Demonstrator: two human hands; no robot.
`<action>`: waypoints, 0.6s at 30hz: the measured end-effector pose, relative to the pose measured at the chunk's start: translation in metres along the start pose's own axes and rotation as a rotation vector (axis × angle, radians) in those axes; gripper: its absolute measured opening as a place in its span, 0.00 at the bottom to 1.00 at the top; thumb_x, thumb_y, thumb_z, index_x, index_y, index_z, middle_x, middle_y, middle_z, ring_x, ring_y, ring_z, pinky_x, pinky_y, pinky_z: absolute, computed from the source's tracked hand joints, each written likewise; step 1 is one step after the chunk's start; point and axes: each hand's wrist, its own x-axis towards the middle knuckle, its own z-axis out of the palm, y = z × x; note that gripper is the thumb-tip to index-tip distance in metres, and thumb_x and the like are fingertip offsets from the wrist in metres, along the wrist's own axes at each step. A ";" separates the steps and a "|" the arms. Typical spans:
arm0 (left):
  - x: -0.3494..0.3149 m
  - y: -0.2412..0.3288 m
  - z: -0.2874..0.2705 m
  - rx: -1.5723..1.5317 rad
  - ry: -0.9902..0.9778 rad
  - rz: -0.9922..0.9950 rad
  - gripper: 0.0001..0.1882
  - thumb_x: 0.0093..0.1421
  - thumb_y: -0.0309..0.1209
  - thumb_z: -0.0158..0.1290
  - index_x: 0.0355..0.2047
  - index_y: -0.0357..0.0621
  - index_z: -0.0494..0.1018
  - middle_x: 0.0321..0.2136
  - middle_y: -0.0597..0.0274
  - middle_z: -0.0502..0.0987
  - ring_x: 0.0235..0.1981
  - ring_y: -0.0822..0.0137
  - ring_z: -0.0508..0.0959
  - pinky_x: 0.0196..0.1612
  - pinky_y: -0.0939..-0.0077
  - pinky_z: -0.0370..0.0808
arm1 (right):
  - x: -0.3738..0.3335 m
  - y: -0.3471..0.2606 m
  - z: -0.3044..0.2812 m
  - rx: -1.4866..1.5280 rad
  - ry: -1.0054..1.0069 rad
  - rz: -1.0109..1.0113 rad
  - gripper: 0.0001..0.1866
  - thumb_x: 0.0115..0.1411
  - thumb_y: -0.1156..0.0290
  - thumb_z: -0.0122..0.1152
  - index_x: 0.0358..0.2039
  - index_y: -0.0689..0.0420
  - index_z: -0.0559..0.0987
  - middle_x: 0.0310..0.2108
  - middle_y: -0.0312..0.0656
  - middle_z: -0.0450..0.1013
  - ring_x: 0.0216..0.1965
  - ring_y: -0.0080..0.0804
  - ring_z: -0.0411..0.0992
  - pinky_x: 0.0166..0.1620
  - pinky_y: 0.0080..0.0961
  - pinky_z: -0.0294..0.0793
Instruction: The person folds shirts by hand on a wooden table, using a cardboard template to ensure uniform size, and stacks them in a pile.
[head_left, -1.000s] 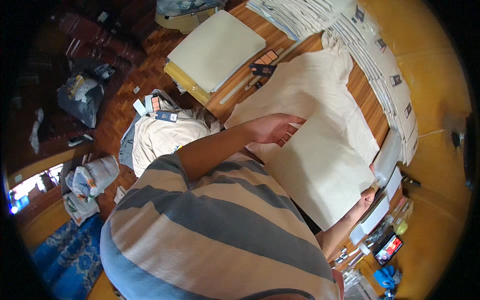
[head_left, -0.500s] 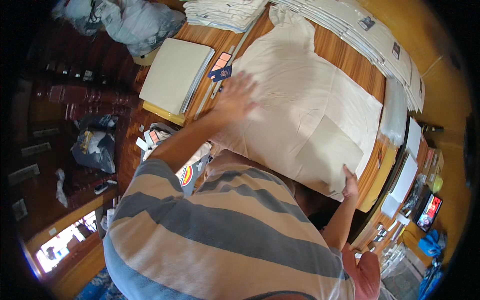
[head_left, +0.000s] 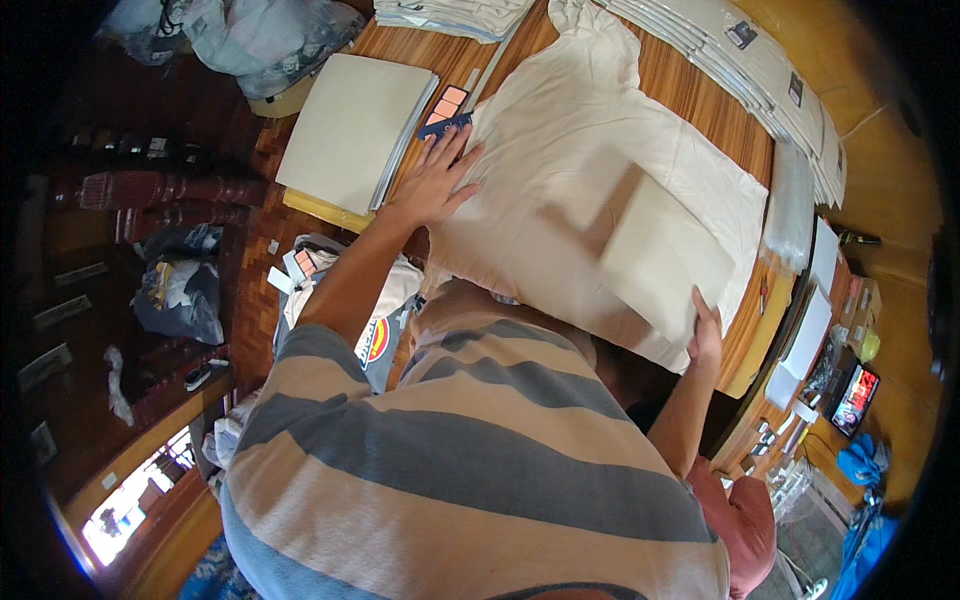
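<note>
A cream garment [head_left: 560, 110], apparently a shirt, lies spread over the wooden table in front of me. Over its lower right part, my right hand [head_left: 706, 330] grips a flat cream cardboard sheet [head_left: 668, 255] by its near right corner. The sheet is tilted, with its far edge raised and a shadow cast on the cloth. My left hand [head_left: 437, 182] lies at the garment's left edge, open, fingers spread. Its fingertips reach a dark blue tag [head_left: 445, 127] with peach-coloured stickers beside it. Whether they press on the tag, I cannot tell.
Left of the garment is a stack of cream cardboard sheets [head_left: 350, 135]. Folded garments [head_left: 455, 15] are piled at the back, and bagged ones [head_left: 740, 60] line the far right edge. Clear plastic sleeves [head_left: 790, 205] lie at the right. Another person's red sleeve [head_left: 735, 520] shows at lower right.
My left hand has moved left off the cloth to the tag. My right hand has lifted the cardboard sheet's far edge, which lay flat on the garment before.
</note>
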 end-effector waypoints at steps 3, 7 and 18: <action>-0.012 0.004 -0.006 -0.001 0.082 -0.019 0.34 0.72 0.48 0.49 0.75 0.53 0.59 0.77 0.44 0.49 0.77 0.41 0.49 0.77 0.42 0.46 | 0.004 0.004 0.083 -0.061 -0.142 -0.057 0.32 0.66 0.64 0.71 0.64 0.68 0.71 0.60 0.46 0.75 0.61 0.38 0.72 0.65 0.33 0.70; -0.051 0.024 -0.013 0.006 0.145 -0.046 0.32 0.70 0.48 0.52 0.72 0.55 0.65 0.74 0.42 0.55 0.75 0.40 0.56 0.75 0.41 0.53 | 0.005 0.021 0.172 -0.150 -0.291 -0.133 0.29 0.67 0.64 0.70 0.62 0.68 0.73 0.58 0.46 0.77 0.58 0.34 0.74 0.62 0.30 0.70; -0.096 0.010 -0.003 -0.166 0.205 -0.078 0.29 0.68 0.43 0.54 0.69 0.63 0.69 0.73 0.47 0.59 0.74 0.39 0.58 0.74 0.39 0.55 | -0.003 0.035 0.250 -0.205 -0.223 -0.097 0.25 0.69 0.64 0.67 0.60 0.67 0.75 0.54 0.46 0.80 0.53 0.32 0.77 0.57 0.28 0.73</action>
